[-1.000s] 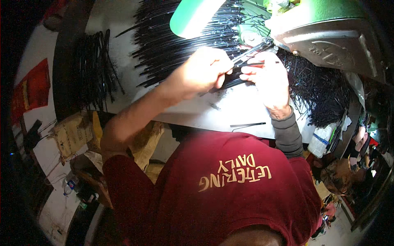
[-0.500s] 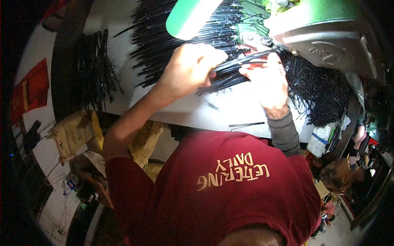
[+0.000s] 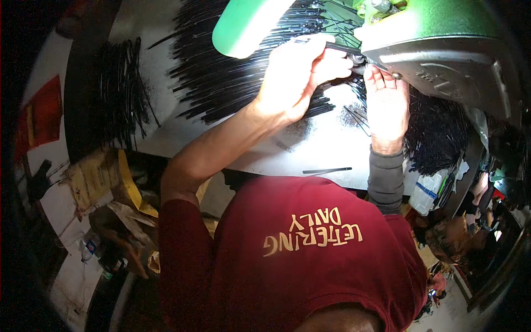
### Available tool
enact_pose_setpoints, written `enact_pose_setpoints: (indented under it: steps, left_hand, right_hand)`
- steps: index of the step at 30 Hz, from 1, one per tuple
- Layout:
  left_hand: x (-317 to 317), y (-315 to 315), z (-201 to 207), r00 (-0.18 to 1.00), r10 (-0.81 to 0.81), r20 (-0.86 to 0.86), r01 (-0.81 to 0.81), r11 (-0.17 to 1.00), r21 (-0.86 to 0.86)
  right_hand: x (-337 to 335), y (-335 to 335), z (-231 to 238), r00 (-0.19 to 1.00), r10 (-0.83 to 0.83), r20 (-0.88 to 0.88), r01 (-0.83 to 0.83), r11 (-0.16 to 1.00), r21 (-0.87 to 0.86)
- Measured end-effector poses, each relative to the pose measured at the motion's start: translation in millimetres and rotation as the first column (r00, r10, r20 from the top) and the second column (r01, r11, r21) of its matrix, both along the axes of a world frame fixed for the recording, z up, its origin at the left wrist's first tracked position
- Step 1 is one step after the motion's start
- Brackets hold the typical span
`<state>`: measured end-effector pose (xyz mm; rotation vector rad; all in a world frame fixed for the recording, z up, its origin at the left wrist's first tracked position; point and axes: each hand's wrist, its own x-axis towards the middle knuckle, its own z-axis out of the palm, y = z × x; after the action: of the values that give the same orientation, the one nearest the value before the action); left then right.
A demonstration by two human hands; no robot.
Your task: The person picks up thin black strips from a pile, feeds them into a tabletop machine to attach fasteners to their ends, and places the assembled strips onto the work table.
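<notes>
My left hand [image 3: 296,77] is closed round a thin black strip [image 3: 338,47] whose far end reaches the machine's working point. The overhead light washes out its fingertips. Below the machine head, my right hand [image 3: 387,105] is turned palm up, with its fingers stretched toward the metal fitting [image 3: 358,60]. I see nothing held in it. The green and grey machine [image 3: 448,66] stands over that hand. Many similar black strips [image 3: 204,83] lie side by side beyond and left of my left hand.
A tangled heap of black strips [image 3: 437,130] lies right of my right hand. Another bundle [image 3: 119,91] rests at the table's left. One loose strip [image 3: 327,170] lies near the front edge of the white table [image 3: 260,157]. A green lamp [image 3: 238,27] hangs above the rows.
My left hand has moved right and up toward the machine, bringing the strip to its fitting. My right hand has let go of the strips and shifted slightly right, its palm now turned up.
</notes>
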<state>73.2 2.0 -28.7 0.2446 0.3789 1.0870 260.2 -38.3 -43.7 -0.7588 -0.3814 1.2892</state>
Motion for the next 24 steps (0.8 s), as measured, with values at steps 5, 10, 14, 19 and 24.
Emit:
enact_pose_setpoints:
  steps: [5,10,14,19,24]
  left_hand:
    - [-0.6,-0.2,-5.4,0.996,0.083,-0.032,-0.081,0.995,0.057]
    - [14.0,-4.1,-5.5,0.983,0.181,0.036,-0.184,0.975,0.121]
    - [7.6,-4.4,2.2,0.981,0.196,-0.001,-0.192,0.962,0.194]
    - [7.7,-5.2,1.8,0.975,0.221,-0.012,-0.215,0.961,0.176]
    - [7.3,-6.1,-7.7,0.988,0.148,-0.036,-0.128,0.936,0.327]
  right_hand:
    - [-6.7,0.5,4.1,1.0,-0.008,0.007,0.008,0.999,-0.046]
    - [-1.9,-2.3,0.7,0.999,-0.04,0.021,0.04,0.999,-0.004]
    - [-6.0,-1.1,-1.8,0.996,-0.04,0.082,0.039,0.999,0.011]
    - [-5.8,0.1,-2.4,0.992,-0.049,0.116,0.049,0.999,0.001]
    - [-1.1,2.1,-9.7,0.928,-0.028,0.37,0.043,0.999,-0.033]
